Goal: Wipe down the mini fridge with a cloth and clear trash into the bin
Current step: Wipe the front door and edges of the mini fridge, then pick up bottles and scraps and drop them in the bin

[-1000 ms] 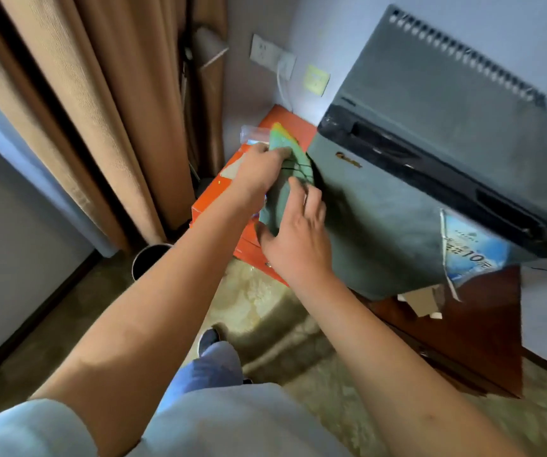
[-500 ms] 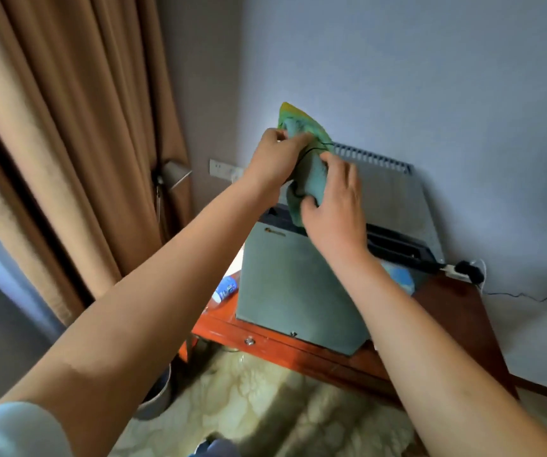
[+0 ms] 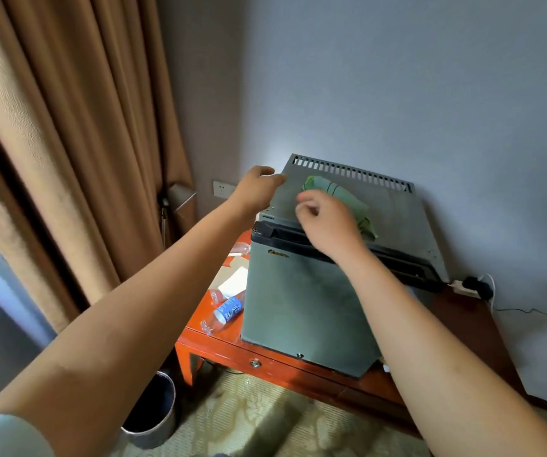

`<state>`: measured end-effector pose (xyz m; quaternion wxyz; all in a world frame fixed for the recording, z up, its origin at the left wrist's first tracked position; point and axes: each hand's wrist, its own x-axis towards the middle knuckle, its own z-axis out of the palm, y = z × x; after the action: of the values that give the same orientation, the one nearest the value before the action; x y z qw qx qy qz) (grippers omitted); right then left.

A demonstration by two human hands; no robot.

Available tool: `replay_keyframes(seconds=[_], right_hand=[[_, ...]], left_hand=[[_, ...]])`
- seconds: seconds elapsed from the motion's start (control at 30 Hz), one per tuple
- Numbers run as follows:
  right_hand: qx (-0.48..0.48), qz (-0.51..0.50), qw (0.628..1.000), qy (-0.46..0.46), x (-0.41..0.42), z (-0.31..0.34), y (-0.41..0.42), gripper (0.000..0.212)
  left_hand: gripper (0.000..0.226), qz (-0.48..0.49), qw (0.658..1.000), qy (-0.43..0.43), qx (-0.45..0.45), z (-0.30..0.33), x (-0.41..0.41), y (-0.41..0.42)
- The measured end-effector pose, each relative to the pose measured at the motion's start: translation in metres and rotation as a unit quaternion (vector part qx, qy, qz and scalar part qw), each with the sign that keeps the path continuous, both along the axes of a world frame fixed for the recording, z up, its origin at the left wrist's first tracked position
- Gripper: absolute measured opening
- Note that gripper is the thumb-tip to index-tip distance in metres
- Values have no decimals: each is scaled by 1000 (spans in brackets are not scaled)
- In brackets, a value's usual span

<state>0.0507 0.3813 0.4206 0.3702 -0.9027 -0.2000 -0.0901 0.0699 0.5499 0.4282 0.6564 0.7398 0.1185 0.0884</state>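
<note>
Nothing is being gripped: right hand [image 3: 326, 222] is hovering with loosely curled fingers over the folded green cloth [image 3: 338, 201], left hand [image 3: 259, 189] is resting relaxed at the mini fridge [image 3: 305, 308] top's left edge. Wiping seems about to begin; pressing the cloth is called for next. Being counted, near to far: 1 bin [image 3: 153, 420], 2 bottles [image 3: 224, 313], 1 cloth.

One mini fridge [image 3: 301, 311], one cloth [image 3: 338, 196], one bin [image 3: 153, 413], two bottles [image 3: 224, 313], two hands [image 3: 326, 222]
</note>
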Motion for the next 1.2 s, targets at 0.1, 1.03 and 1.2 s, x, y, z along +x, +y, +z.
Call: replay_keyframes(seconds=[0.1, 1.03, 1.2], right_hand=[[-11, 48, 999, 21, -7, -14, 31, 19], [150, -181, 811, 535, 0, -284, 215, 10], [232, -228, 713, 621, 12, -318, 216, 25]], left_hand=[[46, 8, 1000, 4, 1, -16, 3, 20], [28, -148, 937, 315, 21, -294, 25, 196], [24, -176, 911, 368, 60, -325, 34, 188]])
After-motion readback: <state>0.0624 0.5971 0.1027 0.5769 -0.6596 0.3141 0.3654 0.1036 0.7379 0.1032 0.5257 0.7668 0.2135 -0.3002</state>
